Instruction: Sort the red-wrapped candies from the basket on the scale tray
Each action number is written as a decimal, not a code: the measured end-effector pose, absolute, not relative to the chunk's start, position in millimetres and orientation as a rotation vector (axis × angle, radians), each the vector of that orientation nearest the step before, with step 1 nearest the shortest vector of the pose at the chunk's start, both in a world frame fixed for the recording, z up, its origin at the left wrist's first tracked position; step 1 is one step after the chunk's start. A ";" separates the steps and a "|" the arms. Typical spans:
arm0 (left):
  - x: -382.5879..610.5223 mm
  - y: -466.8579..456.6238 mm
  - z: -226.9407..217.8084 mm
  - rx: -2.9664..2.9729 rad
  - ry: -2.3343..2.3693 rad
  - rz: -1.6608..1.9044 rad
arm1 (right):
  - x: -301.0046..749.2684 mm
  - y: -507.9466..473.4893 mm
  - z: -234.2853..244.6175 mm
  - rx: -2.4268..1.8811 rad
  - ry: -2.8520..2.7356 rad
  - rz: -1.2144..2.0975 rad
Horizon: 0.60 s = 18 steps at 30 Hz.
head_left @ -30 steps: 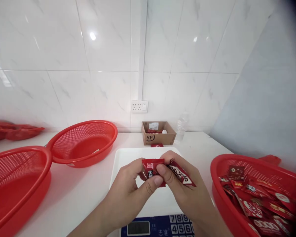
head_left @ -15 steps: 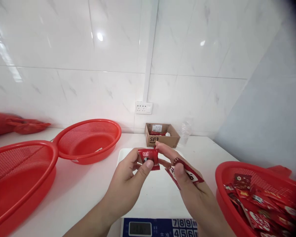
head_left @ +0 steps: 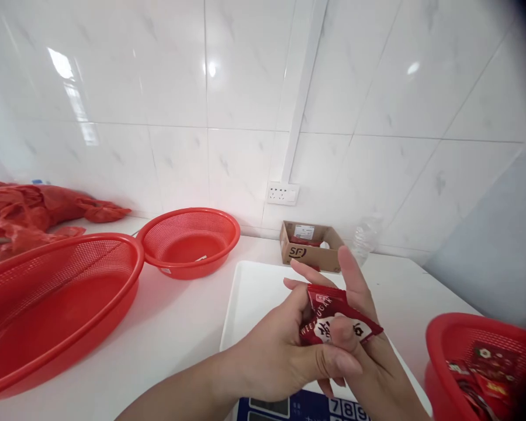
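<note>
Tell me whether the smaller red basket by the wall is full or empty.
Nearly empty: the basket shows its bare red bottom, with only one small pale scrap lying inside.

Glossy white marbled wall tiles point(head_left: 179, 164) face me at twelve o'clock, with a power socket point(head_left: 283, 193) under a white cable duct point(head_left: 302, 93); lamp glare point(head_left: 61, 64) at ten, white counter point(head_left: 179, 327) below

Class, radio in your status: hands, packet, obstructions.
Left hand, right hand both grip packet. Held over tray. Nothing blocking.
</note>
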State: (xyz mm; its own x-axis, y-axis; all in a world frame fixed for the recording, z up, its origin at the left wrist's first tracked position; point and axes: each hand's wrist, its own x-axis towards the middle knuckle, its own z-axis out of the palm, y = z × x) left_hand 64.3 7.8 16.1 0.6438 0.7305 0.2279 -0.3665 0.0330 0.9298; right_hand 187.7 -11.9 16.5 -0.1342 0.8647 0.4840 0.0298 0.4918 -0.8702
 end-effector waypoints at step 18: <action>-83.2 109.9 25.0 1.894 1.900 1.034 | 208.1 -7.9 23.8 -0.645 -1.593 0.705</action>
